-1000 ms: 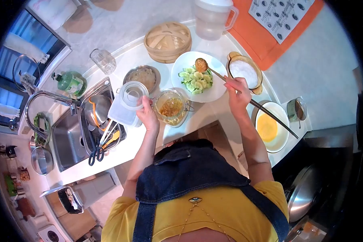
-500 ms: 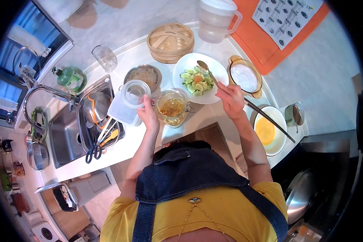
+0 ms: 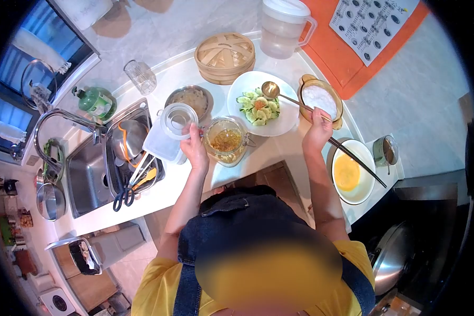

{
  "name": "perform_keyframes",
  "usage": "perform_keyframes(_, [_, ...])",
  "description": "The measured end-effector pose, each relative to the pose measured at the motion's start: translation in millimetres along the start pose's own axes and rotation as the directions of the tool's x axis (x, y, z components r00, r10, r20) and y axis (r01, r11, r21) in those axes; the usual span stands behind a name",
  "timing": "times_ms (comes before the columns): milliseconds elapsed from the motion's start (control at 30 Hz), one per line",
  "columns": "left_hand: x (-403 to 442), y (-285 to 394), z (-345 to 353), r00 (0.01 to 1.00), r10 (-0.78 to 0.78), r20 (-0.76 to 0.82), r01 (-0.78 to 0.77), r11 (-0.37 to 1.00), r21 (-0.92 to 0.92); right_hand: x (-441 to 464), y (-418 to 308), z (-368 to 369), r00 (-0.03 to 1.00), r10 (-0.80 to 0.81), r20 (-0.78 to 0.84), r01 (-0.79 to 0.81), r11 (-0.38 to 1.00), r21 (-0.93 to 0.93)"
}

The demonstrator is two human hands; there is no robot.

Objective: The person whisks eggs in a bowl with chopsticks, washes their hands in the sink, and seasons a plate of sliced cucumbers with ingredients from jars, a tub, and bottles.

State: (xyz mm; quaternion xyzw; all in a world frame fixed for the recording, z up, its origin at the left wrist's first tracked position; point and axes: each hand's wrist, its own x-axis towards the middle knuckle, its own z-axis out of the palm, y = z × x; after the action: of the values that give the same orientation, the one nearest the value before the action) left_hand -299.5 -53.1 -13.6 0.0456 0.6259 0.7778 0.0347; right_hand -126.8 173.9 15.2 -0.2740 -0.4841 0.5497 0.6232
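Observation:
In my right hand [image 3: 317, 132] is a long-handled gold spoon [image 3: 270, 90], its round bowl above the right part of the white plate [image 3: 287, 118]. Sliced cucumber [image 3: 260, 108] is arranged on that plate around an orange centre. My left hand [image 3: 195, 150] is closed at the edge of a round clear lid [image 3: 176, 120], right beside an uncovered glass clip jar [image 3: 226, 157]. Yellowish bits in liquid fill part of the jar. Behind the lid lies a translucent plastic container [image 3: 160, 145].
A bowl of beaten egg [image 3: 347, 174] stands at right with dark chopsticks [image 3: 361, 164] across it. Around the plate are a bowl of white powder [image 3: 319, 100], a bamboo steamer [image 3: 225, 58], a water pitcher [image 3: 283, 31] and a metal bowl [image 3: 189, 100]. The sink [image 3: 84, 176] is left.
My right hand has moved right and slightly down with the spoon. The spoon's bowl has turned to face upward and shifted right. My left hand stays at the lid.

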Motion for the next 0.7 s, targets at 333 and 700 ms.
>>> perform_keyframes(333, [16, 20, -33, 0.856, 0.075, 0.512, -0.101, 0.995, 0.023, 5, 43, -35, 0.444, -0.375, 0.814, 0.832, 0.511, -0.218])
perform_keyframes(700, [31, 91, -21, 0.258, 0.074, 0.963, -0.703, 0.699, 0.135, -9, 9, -45, 0.336, -0.189, 0.923, 0.873, 0.429, -0.230])
